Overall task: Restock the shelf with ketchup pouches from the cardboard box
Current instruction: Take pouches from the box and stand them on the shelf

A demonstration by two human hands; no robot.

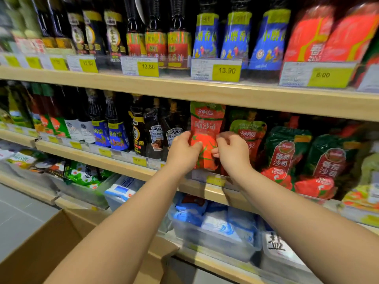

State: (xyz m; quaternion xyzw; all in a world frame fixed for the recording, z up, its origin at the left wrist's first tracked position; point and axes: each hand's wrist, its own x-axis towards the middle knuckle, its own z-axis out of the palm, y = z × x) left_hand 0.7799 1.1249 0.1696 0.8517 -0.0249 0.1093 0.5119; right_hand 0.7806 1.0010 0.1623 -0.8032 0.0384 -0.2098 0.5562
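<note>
Both hands pinch one upright red-and-green plastic ketchup pouch on the pale wooden shelf: left hand at its left edge, right hand at its right. An open brown cardboard box sits below.

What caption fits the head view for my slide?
Restocking: left hand and right hand hold a red ketchup pouch upright at the middle shelf, beside Heinz bottles, above the cardboard box.

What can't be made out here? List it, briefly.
Head view only.
Cardboard box contents: cut off by the bottom edge, covered by the left forearm.
Price label under the ketchup pouch: blurred, unreadable.
Pouch's lower sides: hidden behind left hand and right hand.
</note>
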